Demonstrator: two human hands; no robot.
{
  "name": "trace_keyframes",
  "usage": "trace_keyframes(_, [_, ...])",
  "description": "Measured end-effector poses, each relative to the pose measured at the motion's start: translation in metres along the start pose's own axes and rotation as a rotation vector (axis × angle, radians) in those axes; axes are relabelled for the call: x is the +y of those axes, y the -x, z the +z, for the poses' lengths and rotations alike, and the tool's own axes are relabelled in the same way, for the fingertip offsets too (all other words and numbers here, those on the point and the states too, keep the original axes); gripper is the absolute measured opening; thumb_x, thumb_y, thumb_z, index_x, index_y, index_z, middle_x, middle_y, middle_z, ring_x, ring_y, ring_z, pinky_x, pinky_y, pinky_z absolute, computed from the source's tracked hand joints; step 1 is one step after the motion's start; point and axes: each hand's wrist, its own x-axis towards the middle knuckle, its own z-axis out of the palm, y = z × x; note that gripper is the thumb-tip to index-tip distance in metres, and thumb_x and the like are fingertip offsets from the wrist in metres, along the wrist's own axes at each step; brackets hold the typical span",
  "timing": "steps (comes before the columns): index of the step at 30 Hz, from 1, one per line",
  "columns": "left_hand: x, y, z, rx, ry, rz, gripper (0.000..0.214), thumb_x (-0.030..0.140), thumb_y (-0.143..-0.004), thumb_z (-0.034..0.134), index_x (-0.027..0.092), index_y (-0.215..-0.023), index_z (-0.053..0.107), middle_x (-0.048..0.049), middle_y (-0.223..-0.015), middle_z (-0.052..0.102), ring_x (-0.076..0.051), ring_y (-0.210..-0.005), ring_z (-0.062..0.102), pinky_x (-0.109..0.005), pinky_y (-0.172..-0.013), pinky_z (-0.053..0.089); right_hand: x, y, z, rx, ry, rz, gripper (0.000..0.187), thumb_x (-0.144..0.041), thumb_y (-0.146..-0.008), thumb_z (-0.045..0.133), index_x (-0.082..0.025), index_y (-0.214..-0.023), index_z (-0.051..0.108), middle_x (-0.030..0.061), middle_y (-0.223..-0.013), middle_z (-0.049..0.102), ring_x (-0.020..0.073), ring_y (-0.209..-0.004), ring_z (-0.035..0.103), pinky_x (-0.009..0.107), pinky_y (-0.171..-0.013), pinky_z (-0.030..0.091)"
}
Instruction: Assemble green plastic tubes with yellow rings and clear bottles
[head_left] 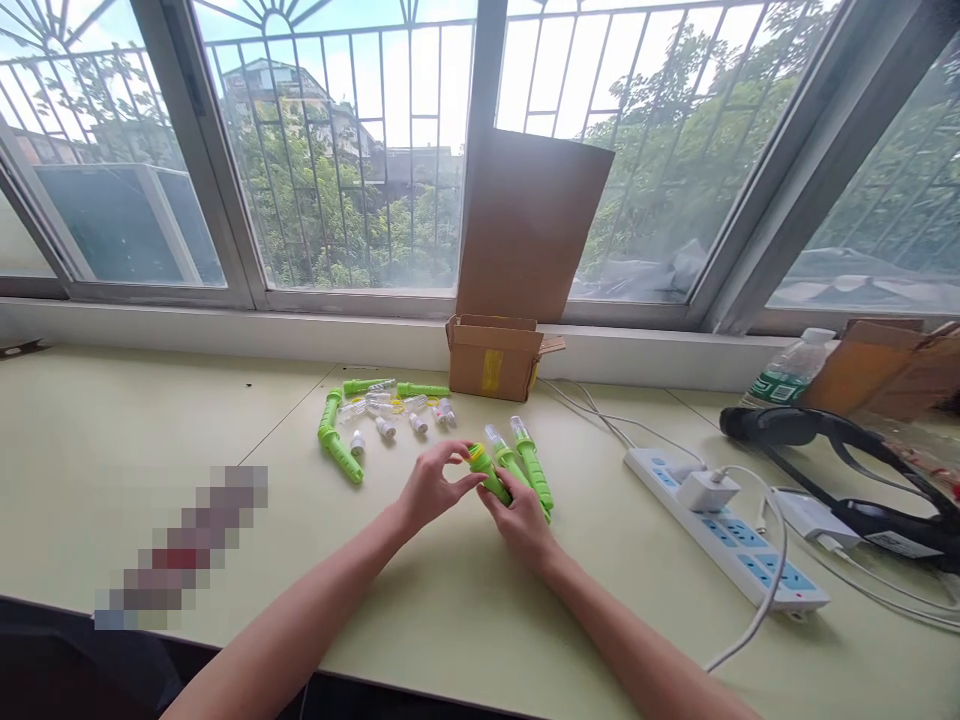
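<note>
My right hand (pixel 523 522) is closed round a green plastic tube (pixel 489 473) with a yellow ring at its upper end. My left hand (pixel 431 483) pinches that upper end with thumb and fingertips. Two more green tubes with clear tips (pixel 525 455) lie side by side just right of my hands. Farther back on the table lie more green tubes (pixel 337 447) and several small clear vials with white caps (pixel 386 412).
A small open cardboard box (pixel 495 357) stands against the window sill with a cardboard sheet (pixel 531 225) leaning behind it. A white power strip (pixel 731 530) with a plugged charger and cables lies at right, beside a black headset (pixel 847 460), a water bottle (pixel 787 372) and another carton (pixel 892 365).
</note>
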Motion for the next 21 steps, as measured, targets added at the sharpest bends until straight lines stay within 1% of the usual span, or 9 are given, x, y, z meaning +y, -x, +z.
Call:
trace_keyframes(2, [-0.0011, -0.0002, -0.0008, -0.047, 0.02, -0.008, 0.027, 0.03, -0.075, 0.072, 0.018, -0.092, 0.056, -0.0081, -0.108, 0.067, -0.019, -0.091, 0.067, -0.038, -0.08, 0.06, 0.001, -0.0004, -0.0005, -0.031, -0.076, 0.054, 0.019, -0.04, -0.084, 0.054, -0.021, -0.081, 0.057, -0.0035, -0.055, 0.047, 0.0129, -0.046, 0.042, 0.025, -0.043, 0.032])
trace_keyframes(4, [-0.0022, 0.0001, -0.0009, -0.068, 0.029, -0.016, 0.026, 0.027, -0.076, 0.071, 0.019, -0.094, 0.055, -0.0081, -0.111, 0.066, -0.019, -0.096, 0.066, -0.038, -0.081, 0.06, 0.0016, -0.0003, -0.0011, -0.082, -0.164, 0.116, 0.02, -0.042, -0.083, 0.055, -0.022, -0.081, 0.056, -0.0051, -0.052, 0.043, 0.0114, -0.04, 0.038, 0.025, -0.038, 0.03])
trace_keyframes(6, [-0.0032, 0.0005, -0.0003, -0.063, 0.026, -0.02, 0.023, 0.026, -0.077, 0.069, 0.019, -0.094, 0.054, -0.0079, -0.11, 0.066, -0.02, -0.098, 0.066, -0.039, -0.082, 0.06, 0.0019, 0.0001, -0.0017, -0.129, -0.247, 0.167, 0.021, -0.043, -0.082, 0.056, -0.022, -0.081, 0.055, -0.0058, -0.05, 0.042, 0.0105, -0.037, 0.036, 0.024, -0.035, 0.029])
trace_keyframes(9, [-0.0044, 0.0008, 0.0011, -0.045, 0.016, -0.018, 0.021, 0.027, -0.078, 0.069, 0.019, -0.091, 0.055, -0.0077, -0.109, 0.067, -0.02, -0.096, 0.066, -0.038, -0.081, 0.06, 0.0023, 0.0007, -0.0024, -0.17, -0.321, 0.21, 0.023, -0.044, -0.081, 0.058, -0.022, -0.079, 0.053, -0.0061, -0.048, 0.043, 0.0098, -0.034, 0.036, 0.024, -0.033, 0.029])
trace_keyframes(15, [-0.0051, 0.0013, 0.0016, -0.017, -0.001, -0.01, 0.022, 0.031, -0.077, 0.071, 0.018, -0.087, 0.055, -0.0074, -0.105, 0.068, -0.017, -0.086, 0.067, -0.038, -0.078, 0.06, 0.0038, -0.0009, -0.0033, -0.215, -0.35, 0.221, 0.024, -0.045, -0.081, 0.058, -0.022, -0.078, 0.052, -0.0069, -0.046, 0.043, 0.0088, -0.032, 0.035, 0.023, -0.031, 0.029])
trace_keyframes(16, [-0.0052, 0.0017, 0.0015, -0.014, -0.004, -0.008, 0.022, 0.031, -0.077, 0.071, 0.018, -0.087, 0.055, -0.0073, -0.105, 0.068, -0.017, -0.085, 0.067, -0.038, -0.078, 0.06, 0.0041, -0.0015, -0.0032, -0.22, -0.347, 0.222, 0.024, -0.045, -0.082, 0.057, -0.022, -0.08, 0.053, -0.0072, -0.046, 0.043, 0.0088, -0.032, 0.035, 0.023, -0.031, 0.029])
trace_keyframes(18, [-0.0056, 0.0028, 0.0013, -0.001, -0.014, 0.004, 0.022, 0.03, -0.077, 0.071, 0.018, -0.086, 0.055, -0.0071, -0.105, 0.068, -0.016, -0.083, 0.067, -0.037, -0.077, 0.061, 0.005, -0.0024, -0.0023, -0.213, -0.326, 0.227, 0.024, -0.042, -0.08, 0.06, -0.022, -0.091, 0.053, -0.0078, -0.049, 0.045, 0.0088, -0.032, 0.035, 0.022, -0.031, 0.03])
trace_keyframes(20, [-0.0057, 0.0039, 0.0013, 0.021, -0.031, 0.025, 0.021, 0.03, -0.077, 0.07, 0.018, -0.087, 0.056, -0.0068, -0.104, 0.069, -0.015, -0.081, 0.067, -0.037, -0.076, 0.061, 0.0064, -0.0026, -0.001, -0.178, -0.278, 0.214, 0.031, -0.037, -0.076, 0.064, -0.023, -0.1, 0.05, -0.0076, -0.055, 0.05, 0.0088, -0.035, 0.037, 0.022, -0.033, 0.031])
trace_keyframes(21, [-0.0056, 0.0044, 0.0015, 0.034, -0.038, 0.038, 0.02, 0.03, -0.077, 0.07, 0.018, -0.087, 0.056, -0.0067, -0.104, 0.069, -0.015, -0.08, 0.067, -0.036, -0.076, 0.061, 0.0072, -0.0023, -0.0003, -0.154, -0.249, 0.197, 0.033, -0.035, -0.075, 0.065, -0.023, -0.101, 0.048, -0.0072, -0.058, 0.052, 0.0088, -0.037, 0.038, 0.022, -0.034, 0.032])
